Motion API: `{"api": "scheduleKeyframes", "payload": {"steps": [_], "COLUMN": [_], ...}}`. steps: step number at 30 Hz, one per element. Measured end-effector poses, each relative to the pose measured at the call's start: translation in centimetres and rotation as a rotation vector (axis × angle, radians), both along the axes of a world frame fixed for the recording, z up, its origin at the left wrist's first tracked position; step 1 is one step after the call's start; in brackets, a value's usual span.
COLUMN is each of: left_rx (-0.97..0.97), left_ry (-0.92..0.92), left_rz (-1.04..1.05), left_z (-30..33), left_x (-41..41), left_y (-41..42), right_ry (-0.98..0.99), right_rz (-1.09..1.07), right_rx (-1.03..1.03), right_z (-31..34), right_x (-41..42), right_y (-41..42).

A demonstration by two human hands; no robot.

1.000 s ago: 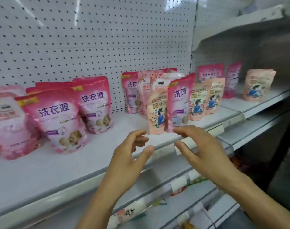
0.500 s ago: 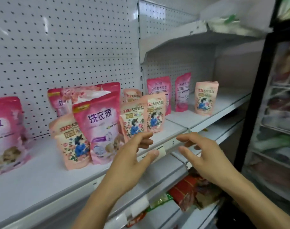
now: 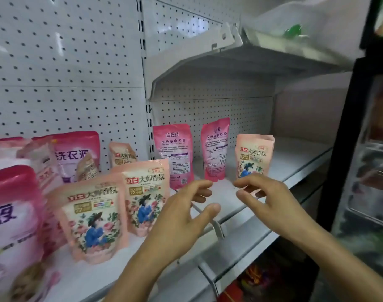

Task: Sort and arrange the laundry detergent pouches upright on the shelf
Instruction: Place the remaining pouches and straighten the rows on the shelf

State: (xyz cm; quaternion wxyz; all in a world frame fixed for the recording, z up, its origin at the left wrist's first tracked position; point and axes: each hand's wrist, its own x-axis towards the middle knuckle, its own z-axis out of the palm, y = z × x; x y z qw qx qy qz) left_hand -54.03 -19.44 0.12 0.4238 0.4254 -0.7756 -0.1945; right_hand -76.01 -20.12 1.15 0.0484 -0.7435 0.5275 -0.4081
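Two peach pouches (image 3: pixel 94 219) (image 3: pixel 145 195) stand upright at the front of the white shelf (image 3: pixel 295 162), with a large pink pouch (image 3: pixel 14 225) at the far left and more pink ones (image 3: pixel 77 153) behind. On the right shelf section, two dark pink pouches (image 3: pixel 175 153) (image 3: pixel 215 149) stand with their backs facing me, and a peach pouch (image 3: pixel 253 158) stands beside them. My left hand (image 3: pixel 181 214) and right hand (image 3: pixel 266 199) hover over the shelf edge with fingers loosely curled, holding nothing. The right fingertips overlap the peach pouch's base in the image.
A white pegboard (image 3: pixel 66 62) backs the shelf. An upper shelf (image 3: pixel 262 57) overhangs the right section. A black-framed glass cooler door (image 3: pixel 360 127) stands at the far right. A lower shelf (image 3: pixel 240 253) holds colourful packets (image 3: pixel 258 277).
The view has swung to the right along the shelf. Both hands have moved right with it, from the left pouch group to in front of the right section, still holding nothing.
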Motion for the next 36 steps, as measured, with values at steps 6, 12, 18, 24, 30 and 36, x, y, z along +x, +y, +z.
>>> {"api": "scheduleKeyframes", "payload": {"steps": [6, 12, 18, 24, 30, 36], "left_rx": [-0.015, -0.124, 0.154, 0.181, 0.135, 0.059], "left_ry": [-0.028, -0.273, -0.721, -0.648, -0.727, -0.720], "left_rz": [0.084, 0.486, 0.662, 0.723, 0.552, 0.461], "left_z": [6.0, 15.4, 15.4, 14.5, 15.7, 15.7], "left_x": [-3.8, -2.9, -2.9, -2.2, 0.9, 2.0], "left_y": [-4.9, -11.6, -18.3, -20.5, -18.9, -19.3], "right_ry": [0.085, 0.171, 0.348, 0.359, 0.426, 0.270], "right_rz": [0.047, 0.052, 0.061, 0.027, 0.108, 0.114], "right_rx": [-0.060, -0.008, 0.324, 0.156, 0.083, 0.419], "right_z": [5.2, 12.8, 14.4, 13.4, 15.0, 15.8], "right_x": [-2.1, -1.9, -0.4, 0.6, 0.8, 0.9], "right_y": [-6.9, -15.5, -22.9, -25.1, -23.8, -23.5]}}
